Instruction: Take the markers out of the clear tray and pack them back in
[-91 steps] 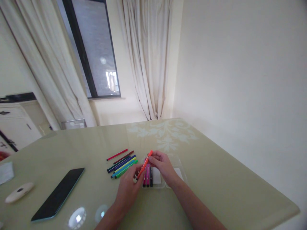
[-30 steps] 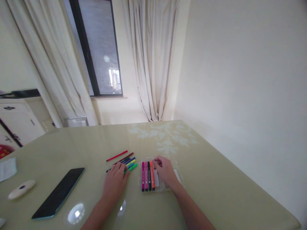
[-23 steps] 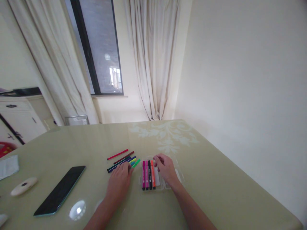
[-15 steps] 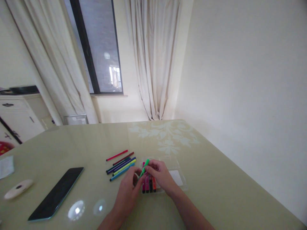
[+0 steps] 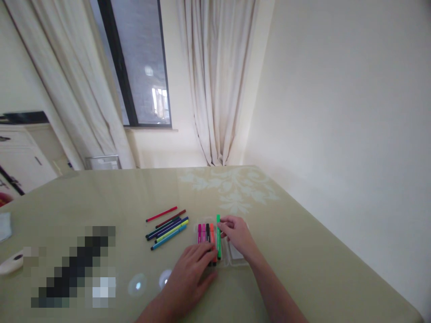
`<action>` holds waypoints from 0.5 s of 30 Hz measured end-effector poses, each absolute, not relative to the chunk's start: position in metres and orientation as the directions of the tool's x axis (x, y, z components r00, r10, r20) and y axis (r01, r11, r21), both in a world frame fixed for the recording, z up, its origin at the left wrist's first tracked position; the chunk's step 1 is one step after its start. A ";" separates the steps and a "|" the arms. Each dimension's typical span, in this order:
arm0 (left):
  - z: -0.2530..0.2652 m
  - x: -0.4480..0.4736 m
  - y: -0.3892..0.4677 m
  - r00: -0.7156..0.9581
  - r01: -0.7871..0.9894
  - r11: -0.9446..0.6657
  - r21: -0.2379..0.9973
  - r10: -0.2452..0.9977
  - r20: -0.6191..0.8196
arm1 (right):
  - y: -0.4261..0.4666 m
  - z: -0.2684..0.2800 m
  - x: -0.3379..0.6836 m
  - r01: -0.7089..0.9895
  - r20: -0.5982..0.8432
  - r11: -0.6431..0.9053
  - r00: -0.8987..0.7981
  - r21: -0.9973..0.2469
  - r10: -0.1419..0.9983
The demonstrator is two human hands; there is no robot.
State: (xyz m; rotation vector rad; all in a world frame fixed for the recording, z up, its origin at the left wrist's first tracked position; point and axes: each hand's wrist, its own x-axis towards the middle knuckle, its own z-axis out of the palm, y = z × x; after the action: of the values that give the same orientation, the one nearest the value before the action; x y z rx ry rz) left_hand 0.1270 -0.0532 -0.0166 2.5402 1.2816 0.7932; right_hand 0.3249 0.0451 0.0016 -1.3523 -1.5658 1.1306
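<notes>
A green felt-tip pen (image 5: 219, 249) is pinched near its upper end by the fingers of my right hand (image 5: 238, 235). It stands lengthwise at the right of an orange pen (image 5: 212, 230) in a clear plastic case (image 5: 222, 264). Left of the orange one lie a black pen (image 5: 208, 233), a pink pen (image 5: 204, 232) and a magenta pen (image 5: 200, 232), side by side. My left hand (image 5: 193, 271) rests palm down across the lower ends of this row, fingers stretched out and covering them. Its fingertips reach the orange pen, close to the green one.
Several loose pens lie left of the case, among them a red pen (image 5: 161, 214), a yellow-green pen (image 5: 172, 231) and a light blue pen (image 5: 168, 237). A pixelated dark object (image 5: 74, 264) and a white oval object (image 5: 11, 264) are at the table's left. A wall (image 5: 336, 134) borders the right.
The green pen has gone from a slant between both hands to nearly straight beside the orange pen. My left hand has let go of it and flattened over the row.
</notes>
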 end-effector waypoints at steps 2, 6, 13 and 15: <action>-0.021 0.129 -0.052 0.473 0.718 -0.593 0.366 0.800 0.368 | 0.043 -0.002 0.322 0.399 -0.005 0.054 -0.145 -0.915 0.989; -0.027 0.131 -0.048 0.472 0.760 -0.581 0.291 0.801 0.369 | 0.039 -0.004 0.315 0.515 -0.012 0.049 -0.113 -0.856 0.994; -0.030 0.135 -0.048 0.515 0.775 -0.607 0.177 0.767 0.382 | 0.034 0.003 0.315 0.670 0.039 0.110 -0.119 -0.734 0.992; -0.032 0.136 -0.049 0.514 0.779 -0.609 0.147 0.756 0.406 | 0.033 0.004 0.315 0.678 0.034 0.112 -0.127 -0.726 0.991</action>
State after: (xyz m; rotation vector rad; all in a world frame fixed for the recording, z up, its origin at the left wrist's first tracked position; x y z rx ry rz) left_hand 0.1364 -0.0488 -0.0320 2.7797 1.4098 0.7023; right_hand 0.3146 0.0333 0.0042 -1.6185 -1.8670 0.7708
